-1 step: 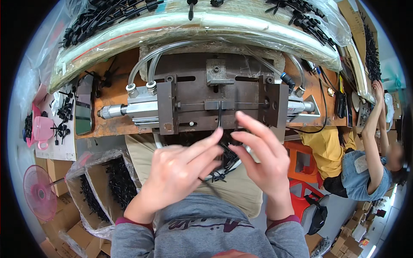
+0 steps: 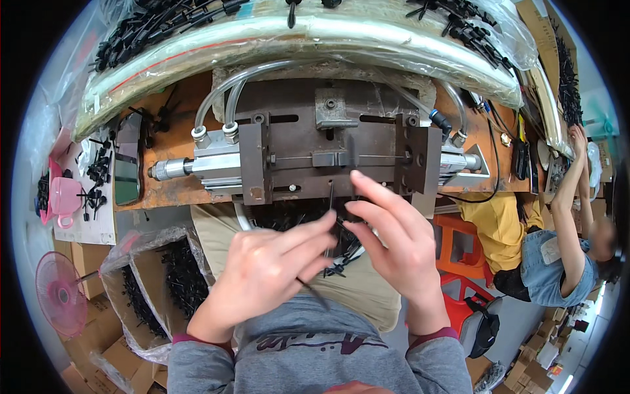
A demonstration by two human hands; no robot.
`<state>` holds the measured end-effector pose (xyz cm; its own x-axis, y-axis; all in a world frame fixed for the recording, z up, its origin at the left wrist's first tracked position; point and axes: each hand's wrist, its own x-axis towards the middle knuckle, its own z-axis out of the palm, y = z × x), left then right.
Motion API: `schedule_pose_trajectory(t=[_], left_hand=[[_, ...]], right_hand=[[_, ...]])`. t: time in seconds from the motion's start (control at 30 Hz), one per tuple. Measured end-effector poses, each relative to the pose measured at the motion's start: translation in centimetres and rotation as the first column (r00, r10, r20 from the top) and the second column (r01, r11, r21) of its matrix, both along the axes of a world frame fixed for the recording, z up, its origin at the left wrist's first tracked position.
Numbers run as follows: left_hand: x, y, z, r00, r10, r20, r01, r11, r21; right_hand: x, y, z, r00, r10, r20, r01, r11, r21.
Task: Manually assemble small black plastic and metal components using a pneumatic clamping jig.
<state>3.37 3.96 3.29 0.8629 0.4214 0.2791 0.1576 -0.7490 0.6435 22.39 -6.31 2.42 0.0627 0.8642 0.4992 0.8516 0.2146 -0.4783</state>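
A cluttered workshop surrounds an orange-brown wooden bench, whose far side carries a long, pale, bowed bundle wrapped in clear plastic with black stemmed parts heaped along its top. On the right, near an orange plastic stool, a co-worker in a blue denim top and yellow trousers reaches both arms up to a cardboard box of similar black parts.

On the bench sits a dark brown metal fixture, flanked by a silver air cylinder on the left and another on the right. Clear bent hoses rise from the cylinders. To the lower left stands a plastic-lined carton of black parts, with a round pink fan beside it.

The person's left hand and right hand are raised just in front of the fixture, near each other but apart. The left pinches a slim black rod between thumb and forefinger, its tip pointing up to the fixture's near edge; another dark rod slants out beneath that hand. The right has its forefinger stretched out and its other fingers bent toward the thumb. A blurred dark upright strip shows by that forefinger's tip; whether the hand grips it, I cannot tell. Behind the fingers, small grey metal clamp blocks sit at the fixture's middle.
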Motion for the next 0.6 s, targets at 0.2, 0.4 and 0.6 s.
schedule_pose_trajectory(t=[0.2,0.4,0.6], left_hand=[[-3.4,-0.3,-2.4,0.964,-0.15,-0.22,0.089,0.96,-0.267],[-3.9,-1.1,-6.6,0.963,-0.047,-0.266,-0.058,0.926,-0.374],[-2.0,-1.6,-6.7,0.964,0.159,-0.214,-0.257,0.769,-0.585]], right_hand=[[-0.9,1.5,0.0,0.968,-0.042,0.249,0.063,0.995,-0.074],[-1.5,2.0,0.5,0.963,-0.07,0.26,0.106,0.986,-0.128],[-0.4,1.9,-0.7,0.993,-0.037,0.112,0.043,0.998,-0.053]])
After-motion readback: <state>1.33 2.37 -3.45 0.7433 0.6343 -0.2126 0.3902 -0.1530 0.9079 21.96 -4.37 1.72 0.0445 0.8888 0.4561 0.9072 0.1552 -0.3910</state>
